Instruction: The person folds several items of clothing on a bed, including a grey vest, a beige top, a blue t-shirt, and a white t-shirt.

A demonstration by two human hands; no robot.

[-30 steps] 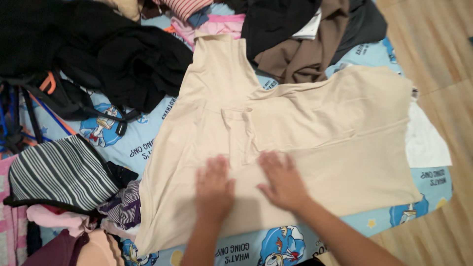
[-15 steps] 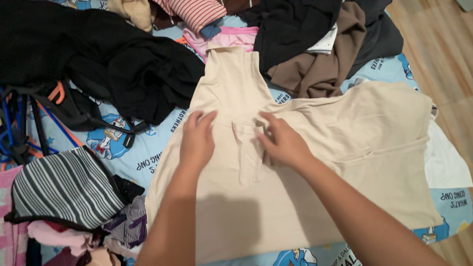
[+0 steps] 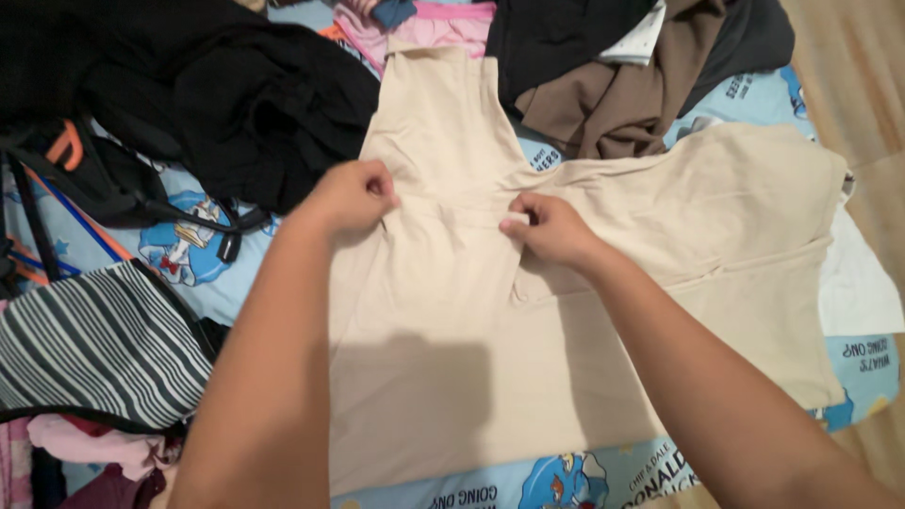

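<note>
On a blue cartoon-print sheet (image 3: pixel 255 283), beige stretchy cotton garment (image 3: pixel 452 358) lies frame-center, long axis vertical; left hand (image 3: pixel 353 198) and right hand (image 3: pixel 551 229) each pinch its mid-fold.

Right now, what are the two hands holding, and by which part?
Both hold the beige garment spread on the blue printed sheet. The left hand pinches its left edge at mid-height; the right hand pinches a fold near its middle.

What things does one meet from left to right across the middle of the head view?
Striped black-and-white cloth → left hand → beige garment → right hand → white cloth, partly under the garment's right edge.
</note>
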